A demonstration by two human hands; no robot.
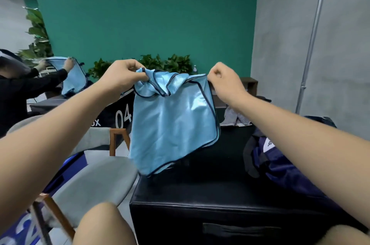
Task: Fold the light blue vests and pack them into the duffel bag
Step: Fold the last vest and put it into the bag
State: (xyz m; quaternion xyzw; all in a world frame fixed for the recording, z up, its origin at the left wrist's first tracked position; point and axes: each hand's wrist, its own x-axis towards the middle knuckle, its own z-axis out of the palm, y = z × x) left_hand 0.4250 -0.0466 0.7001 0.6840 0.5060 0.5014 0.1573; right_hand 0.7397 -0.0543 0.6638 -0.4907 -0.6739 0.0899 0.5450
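A light blue vest (172, 122) with dark trim hangs in the air above a black box-shaped table (210, 190). My left hand (122, 76) pinches its top left shoulder. My right hand (224, 80) pinches the top right corner. The vest's lower hem dangles just over the table's left side. A dark blue duffel bag (280, 166) lies on the table at the right, partly behind my right forearm.
A grey chair (96, 182) with wooden legs stands left of the table. Another person (18, 92) at the far left holds up a second light blue vest (74, 78). Some grey cloth (234, 118) lies behind the table. Green plants line the teal wall.
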